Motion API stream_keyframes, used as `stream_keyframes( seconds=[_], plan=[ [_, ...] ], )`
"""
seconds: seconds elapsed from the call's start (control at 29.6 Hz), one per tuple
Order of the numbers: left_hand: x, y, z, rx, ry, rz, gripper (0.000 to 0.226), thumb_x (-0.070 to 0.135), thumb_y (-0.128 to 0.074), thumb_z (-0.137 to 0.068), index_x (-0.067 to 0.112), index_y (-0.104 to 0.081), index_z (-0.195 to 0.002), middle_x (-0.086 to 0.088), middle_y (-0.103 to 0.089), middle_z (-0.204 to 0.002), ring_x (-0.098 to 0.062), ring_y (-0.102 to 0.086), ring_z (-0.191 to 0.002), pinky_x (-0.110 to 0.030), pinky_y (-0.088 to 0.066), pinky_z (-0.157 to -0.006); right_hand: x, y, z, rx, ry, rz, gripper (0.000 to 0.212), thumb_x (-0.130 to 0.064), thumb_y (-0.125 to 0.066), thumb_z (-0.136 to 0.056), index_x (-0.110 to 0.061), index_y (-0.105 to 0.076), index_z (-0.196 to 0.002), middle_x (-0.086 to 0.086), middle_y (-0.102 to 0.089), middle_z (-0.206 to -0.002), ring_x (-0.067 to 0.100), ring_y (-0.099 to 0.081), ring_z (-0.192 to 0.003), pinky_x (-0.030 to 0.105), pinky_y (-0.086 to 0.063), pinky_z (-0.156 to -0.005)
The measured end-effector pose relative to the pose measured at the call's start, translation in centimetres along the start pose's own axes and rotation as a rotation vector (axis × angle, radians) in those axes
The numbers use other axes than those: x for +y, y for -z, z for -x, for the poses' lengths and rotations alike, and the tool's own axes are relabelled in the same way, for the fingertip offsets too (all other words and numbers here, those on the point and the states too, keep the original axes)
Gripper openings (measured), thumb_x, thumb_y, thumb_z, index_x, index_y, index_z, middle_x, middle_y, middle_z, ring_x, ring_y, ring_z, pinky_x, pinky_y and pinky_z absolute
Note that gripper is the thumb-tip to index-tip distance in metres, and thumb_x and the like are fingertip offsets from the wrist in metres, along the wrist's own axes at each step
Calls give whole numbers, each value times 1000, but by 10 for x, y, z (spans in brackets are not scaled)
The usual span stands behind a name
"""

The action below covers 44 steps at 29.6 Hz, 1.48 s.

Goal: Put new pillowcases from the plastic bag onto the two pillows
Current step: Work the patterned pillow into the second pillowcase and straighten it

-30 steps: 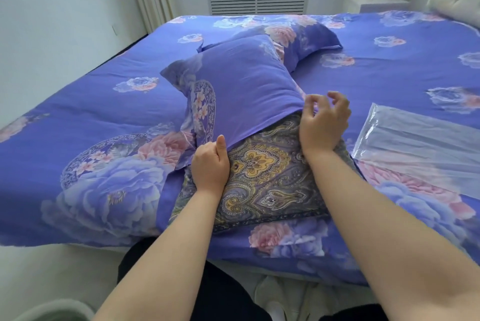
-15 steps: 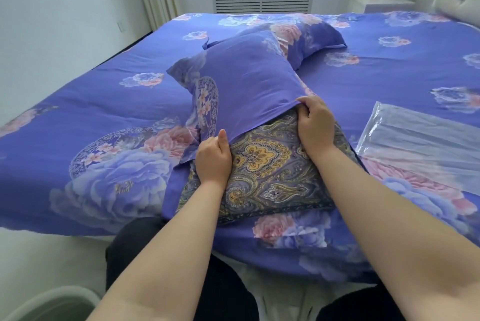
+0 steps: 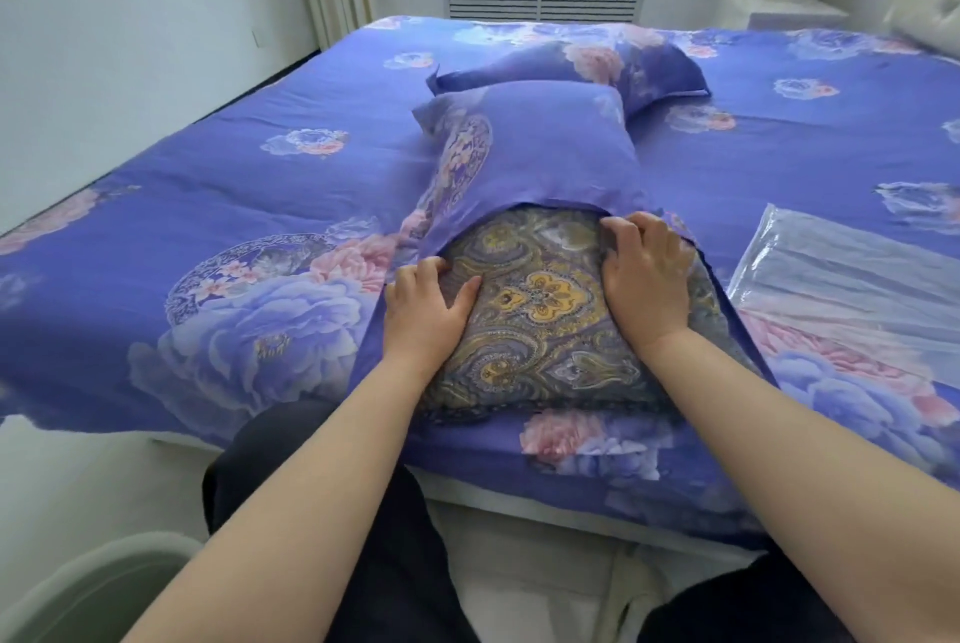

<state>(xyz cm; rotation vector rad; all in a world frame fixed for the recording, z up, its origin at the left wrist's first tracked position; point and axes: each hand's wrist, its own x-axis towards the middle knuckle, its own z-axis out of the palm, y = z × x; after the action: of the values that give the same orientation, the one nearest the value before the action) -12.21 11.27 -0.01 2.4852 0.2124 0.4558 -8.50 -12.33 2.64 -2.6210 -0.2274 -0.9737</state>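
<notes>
Pillow (image 3: 540,309): near bed edge, far half inside pillowcase (image 3: 535,159).
Hands: left hand (image 3: 428,312) and right hand (image 3: 647,273) press on it, fingers lightly bent, gripping nothing.
Handling: probably soft, light; take the pillowcase by its open hem.

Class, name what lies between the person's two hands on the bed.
In the head view, the paisley-patterned pillow lies bare between the left hand and the right hand.

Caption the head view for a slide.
Both hands, left and right, press a paisley pillow into a purple floral pillowcase on the bed.
</notes>
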Motion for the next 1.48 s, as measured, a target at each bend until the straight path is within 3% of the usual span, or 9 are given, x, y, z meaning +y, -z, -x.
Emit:
stream_keyframes(
  seconds=[0.27,0.51,0.61,0.78,0.88,0.94,1.11,1.35,1.48],
  plan=[
    [-20,30,30,-345,492,462,79,68,-50,-81,7,-47,-131,-11,-58,-126,-27,-56,-113,-33,-43,-97,-75,25,58,-89,595,-97,44,-41,-57,-88,-27,-53,-130,11,-55,-126,36,-47,-120,54,-34,-104],
    [-8,47,45,-555,709,1207,27,23,-57,-92,3,-66,-108,-16,-72,-97,-26,-71,-83,-36,-57,-72,-83,10,92,-388,568,242,120,-72,-71,-55,-23,-14,-149,22,-21,-153,51,-24,-136,67,-20,-105],
    [9,47,36,-363,526,1061,26,11,-59,-91,-5,-64,-110,-14,-71,-91,-23,-69,-77,-33,-57,-74,-83,4,83,-340,478,234,116,-54,-81,-54,-11,-25,-147,23,-38,-145,45,-37,-132,62,-24,-107],
    [12,48,16,-272,170,451,38,39,-39,-99,10,-63,-91,-9,-68,-98,-21,-60,-93,-35,-46,-87,-68,8,45,-160,422,34,46,-8,-69,-53,-13,-71,-99,4,-73,-91,23,-67,-95,59,-13,-112],
    [-12,35,12,-337,172,385,32,23,-38,-101,4,-62,-107,-16,-64,-116,-16,-54,-102,-36,-41,-100,-58,15,8,-344,275,-115,32,-10,-62,-66,-22,-70,-95,4,-71,-80,25,-66,-86,48,-6,-116],
    [-29,17,19,-523,106,120,34,17,-38,-101,8,-52,-131,-15,-55,-133,-21,-52,-117,-31,-35,-104,-50,20,-17,-444,181,-264,28,-11,-60,-70,-25,-69,-94,7,-72,-84,29,-66,-89,42,-35,-105],
    [-21,-20,28,-381,-227,-648,55,38,-34,-99,26,-17,-150,-8,-59,-123,-31,-54,-109,-33,-39,-75,-32,18,-70,-509,125,-405,18,-33,-70,-78,-22,-70,-93,5,-72,-88,27,-65,-89,39,-51,-79],
    [-10,-36,-3,-281,-443,-875,38,19,-30,-98,11,-61,-119,-16,-44,-138,-32,-36,-129,-37,-23,-108,-21,1,-124,-610,120,-433,24,-38,-76,-74,-21,-70,-91,0,-70,-91,19,-63,-90,35,-49,-84],
    [-10,-41,-27,-379,-454,-727,36,27,-35,-100,8,-53,-124,-15,-30,-150,-29,-42,-125,-37,-39,-97,-12,-7,-149,-636,102,-430,27,-35,-77,-75,-18,-70,-94,1,-69,-91,19,-62,-91,27,-44,-78]
  ],
)
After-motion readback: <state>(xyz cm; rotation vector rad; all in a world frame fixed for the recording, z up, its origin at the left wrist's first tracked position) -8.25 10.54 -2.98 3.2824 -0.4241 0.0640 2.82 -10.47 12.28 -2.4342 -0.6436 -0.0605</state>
